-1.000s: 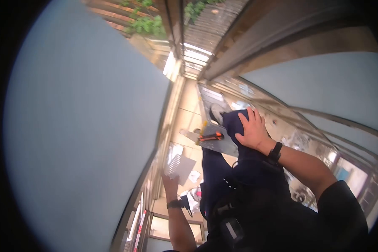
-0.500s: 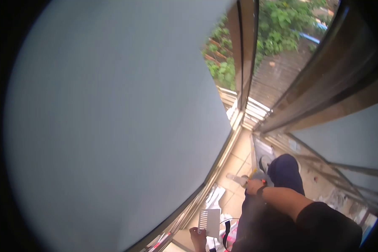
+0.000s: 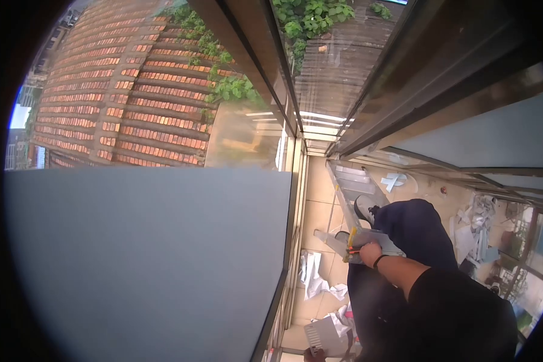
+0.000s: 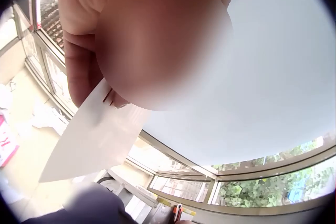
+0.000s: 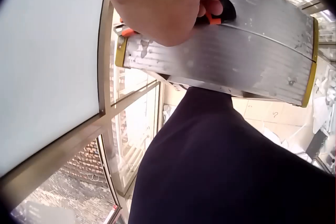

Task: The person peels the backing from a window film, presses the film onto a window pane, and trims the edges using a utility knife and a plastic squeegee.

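Observation:
At the bottom of the head view my left hand (image 3: pixel 314 355) pinches a flat grey sheet with a row of slots (image 3: pixel 330 336). In the left wrist view the fingers (image 4: pixel 81 71) curl over the edge of this pale sheet (image 4: pixel 94 140). My right hand (image 3: pixel 371 253) is at the top step of a metal stepladder (image 3: pixel 387 242), gripping an orange and black cutter (image 3: pixel 354 250). From the right wrist, the fingers of my hand (image 5: pixel 163 8) close round the cutter (image 5: pixel 227 11) against the metal step (image 5: pixel 252 56); the palm covers its middle.
A large frosted pane (image 3: pixel 151 253) in a metal frame fills the left side. Crumpled white paper (image 3: pixel 314 277) lies on the tiled floor, with more scraps (image 3: pixel 479 226) at the right. My knee (image 3: pixel 413 223) is beside the ladder.
My right hand has left the knee and taken hold of the cutter on the ladder step. My left hand still holds the slotted sheet, now lower in view. The head view has swung around.

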{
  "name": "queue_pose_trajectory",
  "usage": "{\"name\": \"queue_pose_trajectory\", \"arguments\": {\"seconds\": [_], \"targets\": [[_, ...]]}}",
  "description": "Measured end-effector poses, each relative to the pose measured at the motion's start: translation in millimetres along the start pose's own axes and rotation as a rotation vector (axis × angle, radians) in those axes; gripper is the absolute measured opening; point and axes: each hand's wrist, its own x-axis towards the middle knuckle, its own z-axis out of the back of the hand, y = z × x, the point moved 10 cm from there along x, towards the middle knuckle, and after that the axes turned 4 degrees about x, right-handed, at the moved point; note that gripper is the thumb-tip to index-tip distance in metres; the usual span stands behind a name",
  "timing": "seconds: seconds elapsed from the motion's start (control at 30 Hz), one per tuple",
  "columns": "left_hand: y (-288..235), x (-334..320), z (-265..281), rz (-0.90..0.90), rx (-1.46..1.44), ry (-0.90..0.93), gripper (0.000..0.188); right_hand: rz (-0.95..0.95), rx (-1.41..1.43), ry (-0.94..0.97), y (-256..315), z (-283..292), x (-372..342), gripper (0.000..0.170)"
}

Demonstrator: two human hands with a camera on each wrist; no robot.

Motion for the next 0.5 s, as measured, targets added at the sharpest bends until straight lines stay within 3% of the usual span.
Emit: {"name": "queue_pose_trajectory", "arguments": {"seconds": [0.03,0.1,0.23,0.3,0.4,0.5], "targets": [[22.1,26.8,4.9,-0.028,0.117,-0.027,0.037,-0.074,0.134,-0.073,-10.0,13.3,-2.7,0.023],[8.6,43.5,4.0,-0.075,0.329,-0.054,0.039,-0.149,0.263,-0.082,-22.0,23.4,0.2,0.023],[-33.5,43.1,-11.2,-0.017,0.189,-0.042,0.04,-0.307,0.553,-0.191,-43.7,33.1,-13.1,0.018],[-60.0,40.2,-17.1,-0.157,0.179,-0.069,0.041,-0.399,0.672,-0.244,-53.9,30.2,-18.6,0.024],[-56.8,47.8,-19.5,-0.263,0.261,-0.081,0.041,-0.551,0.84,-0.342,-65.8,26.1,-26.5,0.035],[-50.8,46.9,-23.9,-0.169,0.137,-0.03,0.041,-0.601,0.893,-0.39,-70.9,27.3,-31.1,0.038]]}}
